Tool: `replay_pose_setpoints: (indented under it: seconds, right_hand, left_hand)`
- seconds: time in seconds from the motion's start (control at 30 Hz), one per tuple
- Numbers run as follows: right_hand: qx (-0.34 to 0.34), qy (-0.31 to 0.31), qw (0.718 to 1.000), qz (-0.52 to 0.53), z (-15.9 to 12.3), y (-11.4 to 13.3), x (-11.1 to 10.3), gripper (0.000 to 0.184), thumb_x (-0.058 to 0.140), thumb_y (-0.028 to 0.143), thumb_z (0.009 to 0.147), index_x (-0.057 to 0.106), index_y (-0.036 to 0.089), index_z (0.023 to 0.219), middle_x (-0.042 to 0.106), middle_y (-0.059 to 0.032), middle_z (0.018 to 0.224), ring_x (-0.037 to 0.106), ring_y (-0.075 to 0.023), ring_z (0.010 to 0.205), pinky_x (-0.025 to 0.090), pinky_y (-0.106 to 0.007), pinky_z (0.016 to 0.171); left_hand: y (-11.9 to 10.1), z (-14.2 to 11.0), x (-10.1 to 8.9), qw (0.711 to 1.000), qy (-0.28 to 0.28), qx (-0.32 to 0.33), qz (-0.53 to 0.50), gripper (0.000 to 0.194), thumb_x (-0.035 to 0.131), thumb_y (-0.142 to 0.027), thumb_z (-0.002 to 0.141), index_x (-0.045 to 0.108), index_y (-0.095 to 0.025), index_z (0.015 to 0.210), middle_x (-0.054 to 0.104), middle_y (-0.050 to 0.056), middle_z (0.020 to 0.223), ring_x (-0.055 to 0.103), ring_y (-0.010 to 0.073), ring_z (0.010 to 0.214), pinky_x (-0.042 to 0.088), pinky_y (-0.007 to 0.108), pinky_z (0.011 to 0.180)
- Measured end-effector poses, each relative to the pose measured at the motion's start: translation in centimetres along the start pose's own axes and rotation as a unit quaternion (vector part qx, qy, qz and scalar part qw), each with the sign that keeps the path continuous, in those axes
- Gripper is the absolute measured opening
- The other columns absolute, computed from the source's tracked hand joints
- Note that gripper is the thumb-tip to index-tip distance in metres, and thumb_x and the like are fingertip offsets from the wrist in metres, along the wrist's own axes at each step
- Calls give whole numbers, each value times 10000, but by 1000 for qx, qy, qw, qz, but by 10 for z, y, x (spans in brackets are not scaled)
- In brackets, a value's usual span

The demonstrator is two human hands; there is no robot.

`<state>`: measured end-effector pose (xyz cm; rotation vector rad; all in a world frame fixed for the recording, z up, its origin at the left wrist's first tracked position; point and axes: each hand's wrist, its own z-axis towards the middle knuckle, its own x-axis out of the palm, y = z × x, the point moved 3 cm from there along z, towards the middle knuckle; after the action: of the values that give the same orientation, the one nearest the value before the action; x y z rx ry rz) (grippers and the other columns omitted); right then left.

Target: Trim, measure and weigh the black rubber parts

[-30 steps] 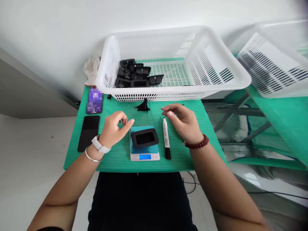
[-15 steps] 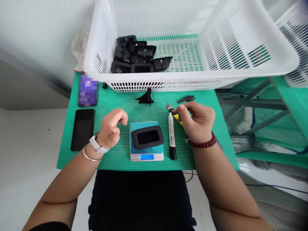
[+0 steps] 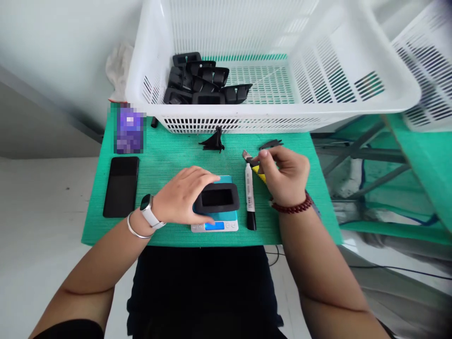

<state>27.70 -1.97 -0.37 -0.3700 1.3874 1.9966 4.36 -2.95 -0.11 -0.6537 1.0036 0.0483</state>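
Observation:
A black rubber frame (image 3: 217, 197) lies on a small digital scale (image 3: 214, 225) with a lit blue display, at the front of the green mat (image 3: 169, 160). My left hand (image 3: 183, 197) grips the frame's left side, thumb underneath and fingers over the top. My right hand (image 3: 284, 175) is closed round a yellow utility knife (image 3: 253, 165) whose tip points up and left. A black-and-white marker (image 3: 249, 197) lies just right of the scale, between the two hands.
A big white slotted basket (image 3: 282, 113) at the back holds several black rubber frames (image 3: 201, 87). Black rubber offcuts (image 3: 213, 141) lie before it. Two phones (image 3: 121, 186) rest at the left. A white glove (image 3: 118, 70) lies behind; another basket (image 3: 423, 84) stands at right.
My right hand picked up the yellow knife from the mat. My left hand moved right from beside the scale and took hold of the frame on it. The view tilted down slightly.

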Motion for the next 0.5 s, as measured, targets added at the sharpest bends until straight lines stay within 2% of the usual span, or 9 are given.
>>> replay_pose_setpoints:
  seconds: [0.1,0.2,0.33,0.5]
  right_hand:
    - [-2,6,1000,-10,0,2,0,371,509,503,914,665,235,711,647,-6,589,630,-154,567,494,-301,570]
    - [-6,9,1000,-8,1,3,0,362,513,489,915,661,234,704,646,-3,591,628,-152,567,496,-300,579]
    - [-1,1,1000,2,1,2,-1,339,521,468,915,660,233,714,656,-5,609,630,-150,575,490,-293,574]
    - [0,-6,1000,-4,0,3,-3,325,522,448,917,646,231,708,655,-1,608,612,-143,561,466,-287,551]
  left_hand:
    - [2,-1,1,999,-9,-30,6,640,702,-352,755,394,-178,1289,639,118,1068,596,265,998,492,455,863]
    - [6,-2,0,998,-30,-59,-12,623,690,-217,728,399,-194,1278,640,102,1062,622,244,983,518,426,853]
    - [11,-6,-6,984,-92,-108,-106,670,739,-237,706,383,-217,1274,633,102,1110,647,227,1034,550,381,872]
    - [23,-11,-14,940,-202,-172,-214,584,758,-326,729,441,-237,1211,628,84,1105,664,195,987,582,328,809]
